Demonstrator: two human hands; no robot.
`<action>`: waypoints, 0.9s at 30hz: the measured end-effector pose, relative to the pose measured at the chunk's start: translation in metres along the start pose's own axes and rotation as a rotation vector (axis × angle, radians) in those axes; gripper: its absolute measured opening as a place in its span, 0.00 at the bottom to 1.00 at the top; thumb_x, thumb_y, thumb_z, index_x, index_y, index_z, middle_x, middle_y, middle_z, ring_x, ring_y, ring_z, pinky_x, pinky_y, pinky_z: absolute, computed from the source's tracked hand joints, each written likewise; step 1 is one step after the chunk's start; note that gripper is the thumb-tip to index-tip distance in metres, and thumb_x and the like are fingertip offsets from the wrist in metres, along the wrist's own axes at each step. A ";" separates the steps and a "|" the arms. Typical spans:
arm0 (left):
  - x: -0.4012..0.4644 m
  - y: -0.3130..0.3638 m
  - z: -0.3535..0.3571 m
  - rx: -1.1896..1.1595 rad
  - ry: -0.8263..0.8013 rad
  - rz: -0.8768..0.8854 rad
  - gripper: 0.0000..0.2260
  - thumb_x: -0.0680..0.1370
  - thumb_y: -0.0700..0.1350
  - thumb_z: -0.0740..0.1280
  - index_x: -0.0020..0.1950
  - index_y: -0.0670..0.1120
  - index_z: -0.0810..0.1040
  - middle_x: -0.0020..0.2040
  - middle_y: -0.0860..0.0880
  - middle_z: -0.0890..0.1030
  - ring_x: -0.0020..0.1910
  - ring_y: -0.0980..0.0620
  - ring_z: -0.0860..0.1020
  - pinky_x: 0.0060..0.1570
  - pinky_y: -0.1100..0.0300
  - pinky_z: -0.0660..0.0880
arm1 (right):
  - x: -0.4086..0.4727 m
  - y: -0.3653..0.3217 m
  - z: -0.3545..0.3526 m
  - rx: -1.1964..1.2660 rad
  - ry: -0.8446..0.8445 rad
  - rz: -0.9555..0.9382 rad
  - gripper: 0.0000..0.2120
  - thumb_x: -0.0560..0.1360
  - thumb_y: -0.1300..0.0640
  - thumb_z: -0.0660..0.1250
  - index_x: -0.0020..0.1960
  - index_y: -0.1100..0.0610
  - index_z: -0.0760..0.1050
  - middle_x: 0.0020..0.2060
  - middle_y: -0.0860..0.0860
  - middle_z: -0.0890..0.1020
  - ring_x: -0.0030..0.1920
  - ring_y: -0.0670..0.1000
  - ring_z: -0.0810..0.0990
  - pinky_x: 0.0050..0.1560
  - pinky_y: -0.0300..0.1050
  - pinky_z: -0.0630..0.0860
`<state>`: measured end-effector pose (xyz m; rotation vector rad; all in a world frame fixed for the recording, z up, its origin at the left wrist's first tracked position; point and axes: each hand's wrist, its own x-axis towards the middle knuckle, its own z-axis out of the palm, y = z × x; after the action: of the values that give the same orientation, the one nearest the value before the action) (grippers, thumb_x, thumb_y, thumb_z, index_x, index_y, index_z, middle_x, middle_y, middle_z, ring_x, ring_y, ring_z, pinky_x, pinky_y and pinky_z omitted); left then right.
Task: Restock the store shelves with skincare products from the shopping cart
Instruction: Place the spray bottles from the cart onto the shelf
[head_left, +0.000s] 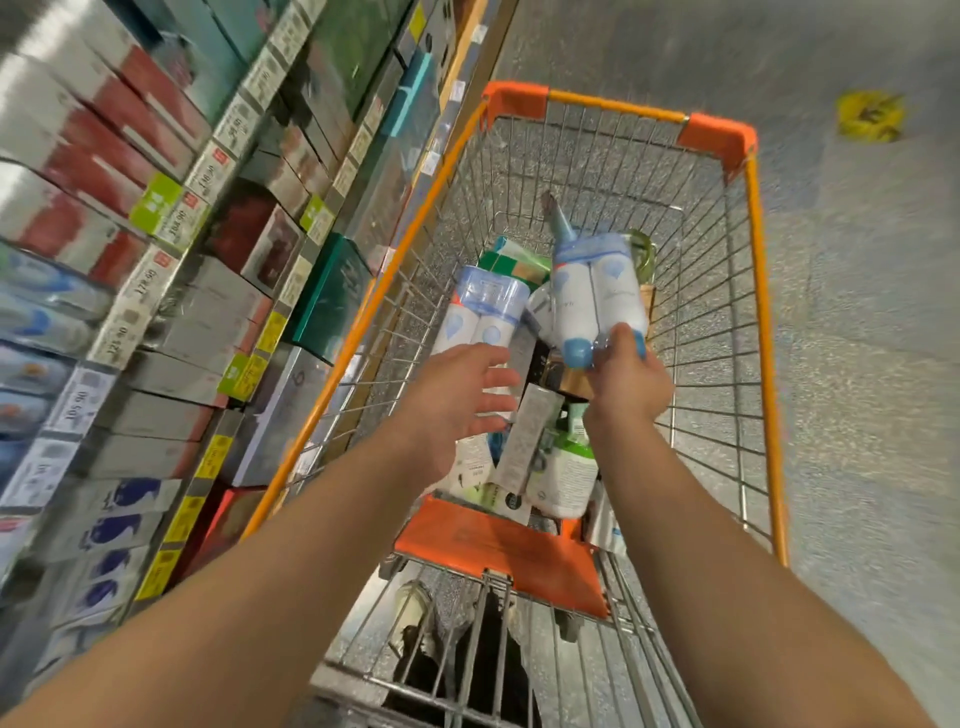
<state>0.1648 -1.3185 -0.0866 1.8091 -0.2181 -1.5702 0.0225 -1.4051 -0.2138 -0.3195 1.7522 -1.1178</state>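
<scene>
A single head-worn wide-angle camera is looking forward and steeply down from the person's eye level, tilting off level and sitting close above both outstretched forearms, taking in the shopping cart (748, 156) ahead, the store shelves (171, 223) at left and the floor (857, 322) at right.

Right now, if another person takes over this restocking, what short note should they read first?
Right hand: fingers grip a twin pack of white bottles by its blue caps, lifted above the cart.
Left hand: open, holds nothing, hovering over the cart.
In the cart: a second pack like it, a green-and-white bottle, boxes and other items.
Shelves stand to the left, stocked with boxes.
Done: one pack picked up.
Left: shelve it, then the rest of the cart.
</scene>
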 end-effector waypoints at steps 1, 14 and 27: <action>-0.004 0.002 0.000 0.004 -0.002 0.009 0.08 0.83 0.48 0.66 0.60 0.47 0.81 0.54 0.47 0.85 0.48 0.47 0.83 0.54 0.51 0.82 | -0.006 -0.001 -0.007 -0.030 -0.009 -0.020 0.09 0.66 0.47 0.74 0.32 0.51 0.83 0.28 0.47 0.82 0.34 0.52 0.82 0.42 0.59 0.85; -0.069 0.033 0.000 0.250 -0.012 0.413 0.08 0.80 0.41 0.68 0.57 0.52 0.80 0.53 0.50 0.82 0.51 0.50 0.80 0.54 0.52 0.78 | -0.117 -0.084 -0.086 -0.419 -0.264 -0.605 0.08 0.75 0.52 0.77 0.53 0.46 0.82 0.41 0.40 0.85 0.42 0.34 0.82 0.44 0.30 0.76; -0.140 0.065 -0.053 0.693 -0.253 0.826 0.40 0.66 0.52 0.84 0.73 0.60 0.70 0.63 0.57 0.81 0.59 0.57 0.81 0.59 0.51 0.80 | -0.226 -0.204 -0.083 -0.696 -0.845 -1.119 0.16 0.72 0.54 0.80 0.59 0.46 0.84 0.46 0.34 0.84 0.47 0.36 0.83 0.45 0.27 0.74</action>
<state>0.2000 -1.2661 0.0642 1.6135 -1.5650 -1.1480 0.0046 -1.3242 0.0907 -2.0416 1.0397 -0.7763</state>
